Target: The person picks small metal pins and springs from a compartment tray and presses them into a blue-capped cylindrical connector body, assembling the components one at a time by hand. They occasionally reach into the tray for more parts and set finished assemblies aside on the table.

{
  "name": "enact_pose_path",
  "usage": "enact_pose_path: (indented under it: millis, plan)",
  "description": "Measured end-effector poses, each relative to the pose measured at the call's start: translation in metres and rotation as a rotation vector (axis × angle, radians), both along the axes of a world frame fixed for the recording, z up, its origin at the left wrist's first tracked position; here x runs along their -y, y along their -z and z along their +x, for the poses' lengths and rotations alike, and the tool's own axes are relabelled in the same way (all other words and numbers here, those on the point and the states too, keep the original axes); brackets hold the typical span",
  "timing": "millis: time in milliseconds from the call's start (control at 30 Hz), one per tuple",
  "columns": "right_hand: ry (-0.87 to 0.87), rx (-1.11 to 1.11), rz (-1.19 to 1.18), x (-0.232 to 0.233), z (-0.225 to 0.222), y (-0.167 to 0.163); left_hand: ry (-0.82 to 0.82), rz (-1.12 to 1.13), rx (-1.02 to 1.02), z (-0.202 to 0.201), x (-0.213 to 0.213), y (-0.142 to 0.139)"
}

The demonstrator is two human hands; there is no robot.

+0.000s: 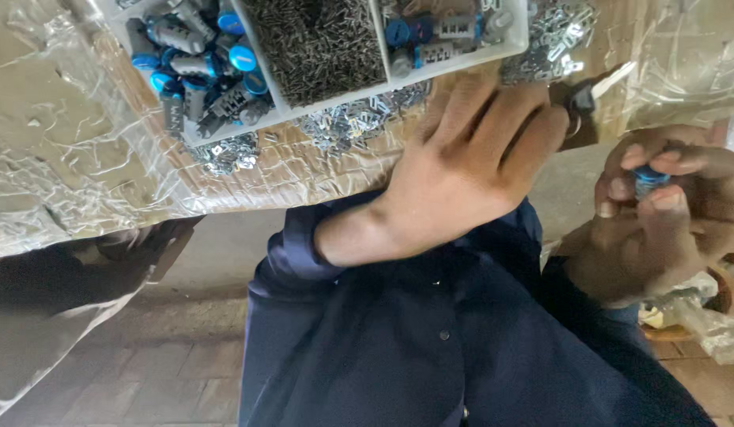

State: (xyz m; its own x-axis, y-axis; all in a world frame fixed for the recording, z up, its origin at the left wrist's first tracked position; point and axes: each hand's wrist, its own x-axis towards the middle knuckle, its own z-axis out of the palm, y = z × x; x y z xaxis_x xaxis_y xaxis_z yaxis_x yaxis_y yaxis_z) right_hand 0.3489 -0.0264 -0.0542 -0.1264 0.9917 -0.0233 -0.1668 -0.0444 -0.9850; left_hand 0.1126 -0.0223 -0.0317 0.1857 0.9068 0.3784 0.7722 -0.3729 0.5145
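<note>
My left hand [462, 170] reaches over the front edge of the table, back up, fingers extended and close together on a scatter of small silver metal pieces [351, 122]. Its palm side is hidden. My right hand [659, 213] is off the table's right side, fingers curled around a small grey cylinder with a blue cap [647, 178]. A white divided tray [335, 99] lies just beyond my left hand. It holds blue-capped grey cylinders [201, 55] on the left, thin dark pins [315, 43] in the middle and more cylinders [438, 35] on the right.
Crinkled clear plastic sheet [66, 158] covers the brown table. A small black part with a ring [582, 99] sits by my left fingertips. More metal pieces [552, 35] lie right of the tray. A plastic bag [707, 316] and brick floor [177, 364] are below.
</note>
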Motion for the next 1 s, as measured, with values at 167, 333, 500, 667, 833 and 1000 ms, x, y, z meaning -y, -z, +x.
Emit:
enact_pose_path:
  millis: [167,333,500,667,833,1000]
  plan:
    - [-0.287,0.128,0.084,-0.006,-0.034,-0.008,0.023,-0.317,1.909,-0.059,0.046,-0.003]
    - [-0.581,0.146,0.106,0.006,-0.079,-0.005,0.054,-0.265,0.803,-0.072,0.092,0.006]
    - [-0.684,-0.12,-0.213,0.017,-0.09,-0.003,-0.143,-0.017,1.207,-0.072,0.125,0.023]
    - [-0.785,-0.268,-0.464,0.026,-0.088,0.004,-0.017,-0.266,1.045,-0.085,0.154,0.032]
    - [-0.964,0.022,-0.306,0.015,-0.091,-0.01,0.447,-0.561,0.659,-0.104,0.083,-0.026]
    - [-0.703,0.552,0.786,-0.055,-0.115,-0.046,0.814,-0.289,0.672,-0.167,0.017,-0.104]
